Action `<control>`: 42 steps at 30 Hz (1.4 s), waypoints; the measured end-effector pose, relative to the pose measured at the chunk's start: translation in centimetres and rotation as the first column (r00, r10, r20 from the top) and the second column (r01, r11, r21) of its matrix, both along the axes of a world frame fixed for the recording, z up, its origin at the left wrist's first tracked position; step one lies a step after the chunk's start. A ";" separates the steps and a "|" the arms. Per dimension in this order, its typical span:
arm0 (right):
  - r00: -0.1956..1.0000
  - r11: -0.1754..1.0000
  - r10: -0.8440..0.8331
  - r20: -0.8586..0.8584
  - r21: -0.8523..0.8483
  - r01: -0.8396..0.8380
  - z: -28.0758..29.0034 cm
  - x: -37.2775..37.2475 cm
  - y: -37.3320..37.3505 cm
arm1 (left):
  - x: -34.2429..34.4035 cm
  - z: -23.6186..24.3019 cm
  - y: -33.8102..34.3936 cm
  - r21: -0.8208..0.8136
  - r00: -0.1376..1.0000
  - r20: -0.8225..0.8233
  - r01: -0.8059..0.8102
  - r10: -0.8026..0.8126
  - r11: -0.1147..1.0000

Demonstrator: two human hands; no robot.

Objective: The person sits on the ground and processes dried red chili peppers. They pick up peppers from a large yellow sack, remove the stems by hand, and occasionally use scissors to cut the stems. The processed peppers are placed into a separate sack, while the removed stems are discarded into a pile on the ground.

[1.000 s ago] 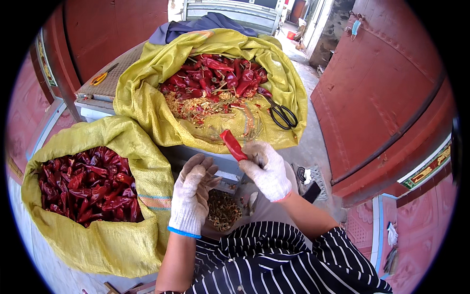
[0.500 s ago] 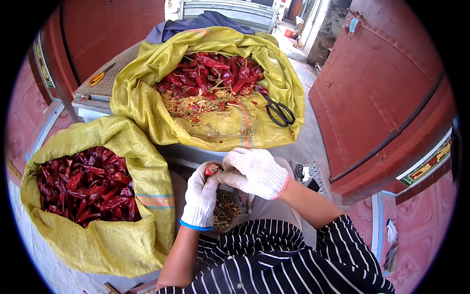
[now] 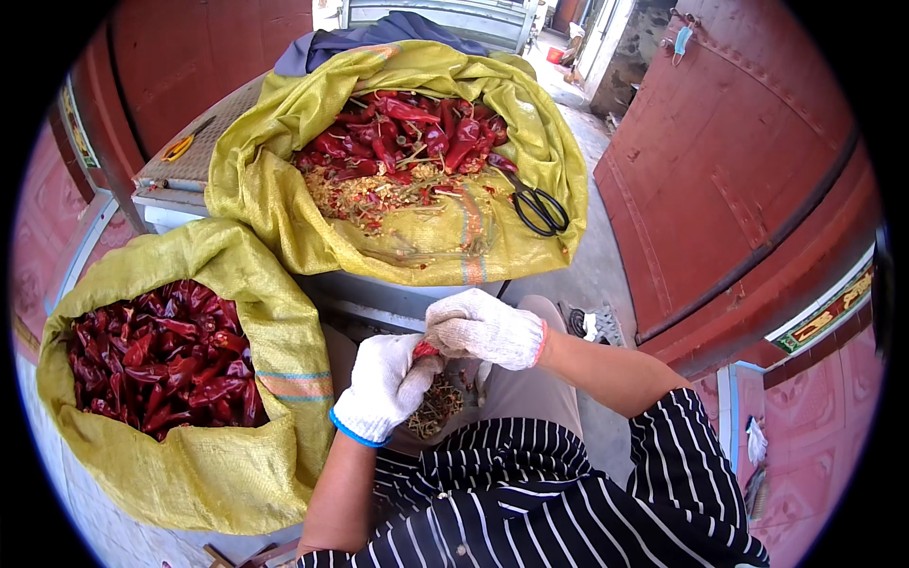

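In the head view, the left hand (image 3: 379,386), in a white knitted glove with a blue cuff, is closed around a small red pepper (image 3: 425,349), of which only a bit shows between the thumb and the fingers. The right hand (image 3: 485,328), in a matching glove with a pinkish cuff, meets it from the other side, its fingers curled in close at the pepper; whether they also grip it is hidden, so I cannot tell. The pepper is in front of the person's body, just below the near edge of a yellow sack (image 3: 270,213) lying open on a table (image 3: 220,125). On that sack sits a pile of glossy red peppers (image 3: 407,128), with loose pale seeds (image 3: 360,197) and bits of stem in front of it. Black-handled scissors (image 3: 541,212) lie at the right side of the sack, near one pepper. A tool with a yellow handle (image 3: 178,148) is on the table to the left, and a dark cloth (image 3: 379,40) is bunched behind the sack. Lower left stands a second yellow sack (image 3: 189,478), its mouth rolled open around many dark red peppers (image 3: 161,360). Beneath the hands, partly covered, is a heap of stem scraps (image 3: 436,408).
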State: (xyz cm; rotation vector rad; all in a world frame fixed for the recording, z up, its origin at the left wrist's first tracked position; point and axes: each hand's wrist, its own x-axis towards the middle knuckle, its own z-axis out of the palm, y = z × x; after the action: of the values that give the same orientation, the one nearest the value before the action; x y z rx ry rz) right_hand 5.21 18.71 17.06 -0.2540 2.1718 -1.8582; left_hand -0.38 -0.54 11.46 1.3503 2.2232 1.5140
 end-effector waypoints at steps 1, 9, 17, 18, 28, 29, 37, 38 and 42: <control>0.994 0.995 -0.033 0.100 -0.095 0.042 -0.3 0.3 0.0 | -0.2 0.3 0.1 0.006 0.995 -0.101 -0.005 0.006 1.000; 0.836 0.771 -0.224 0.501 -0.433 0.467 -1.6 2.4 -1.6 | 0.1 0.5 0.3 -0.057 0.957 -0.289 -0.002 -0.015 0.998; 0.897 0.873 -0.275 0.346 -0.300 0.384 -1.7 2.4 -0.9 | 0.5 -0.2 0.5 0.013 0.998 -0.033 0.047 -0.047 0.999; 0.924 0.932 -0.336 0.182 -0.079 0.355 -0.8 2.3 -1.0 | 1.0 -0.8 0.8 0.047 0.996 0.085 -0.013 0.009 0.999; 0.980 0.761 0.186 -0.076 0.642 -0.095 2.3 -0.1 2.2 | 2.4 -3.1 2.1 0.276 0.654 0.729 -0.013 -0.200 0.961; 0.970 0.751 0.231 -0.074 0.647 -0.130 2.5 -0.5 2.3 | 2.7 -3.2 2.0 0.335 0.553 0.795 -0.056 -0.250 0.941; 0.961 0.631 -0.027 -0.276 0.741 0.230 2.3 -0.7 5.2 | 2.1 -4.3 1.1 0.650 0.272 0.759 -0.265 -0.591 0.712; 0.968 0.627 -0.020 -0.252 0.751 0.208 2.0 -0.4 5.2 | 2.1 -4.3 1.1 0.642 0.281 0.766 -0.266 -0.579 0.719; 0.990 0.585 0.067 -0.127 0.809 0.064 2.6 -0.4 5.2 | 2.3 -4.0 1.1 0.602 0.356 0.786 -0.251 -0.506 0.758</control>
State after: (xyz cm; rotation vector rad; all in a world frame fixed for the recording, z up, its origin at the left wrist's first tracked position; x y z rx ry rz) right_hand 4.78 23.94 19.65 -0.1843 2.8481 -0.6511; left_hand 1.92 0.56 7.45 0.3602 0.7991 2.2516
